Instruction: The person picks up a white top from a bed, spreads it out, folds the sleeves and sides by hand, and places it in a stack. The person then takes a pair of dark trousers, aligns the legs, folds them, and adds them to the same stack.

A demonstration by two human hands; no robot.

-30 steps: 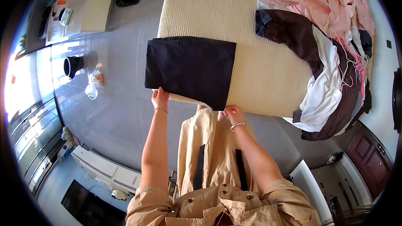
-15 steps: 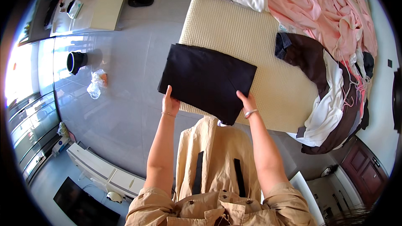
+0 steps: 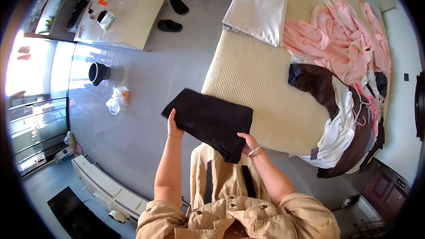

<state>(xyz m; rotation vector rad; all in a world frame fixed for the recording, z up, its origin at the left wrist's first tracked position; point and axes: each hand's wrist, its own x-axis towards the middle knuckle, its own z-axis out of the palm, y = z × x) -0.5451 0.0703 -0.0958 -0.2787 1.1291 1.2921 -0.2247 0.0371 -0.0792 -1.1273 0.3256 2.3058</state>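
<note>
A folded black cloth garment (image 3: 212, 119), its exact kind not clear, is held up in front of me over the sofa's near left edge. My left hand (image 3: 175, 125) grips its left near edge, thumb on top and fingers underneath. At the near right side my right hand (image 3: 249, 143) pinches it the same way, with a bracelet on the wrist. A corner of the cloth droops between the hands toward my lap. Beyond it, a folded white cloth (image 3: 257, 11) lies flat on the cream ribbed cover (image 3: 265, 84).
Pink clothing (image 3: 327, 40) is heaped on the right, next to dark brown (image 3: 316, 82) and white garments (image 3: 338, 128). On the grey floor at left are a black bin (image 3: 98, 73), a plastic bag (image 3: 117, 99) and dark slippers (image 3: 170, 25). A low white table (image 3: 133, 17) stands beyond.
Both hands have drawn the black cloth nearer to me and slightly left, off most of the cover. My view has shifted, showing more of the far side. The grip is unchanged.
</note>
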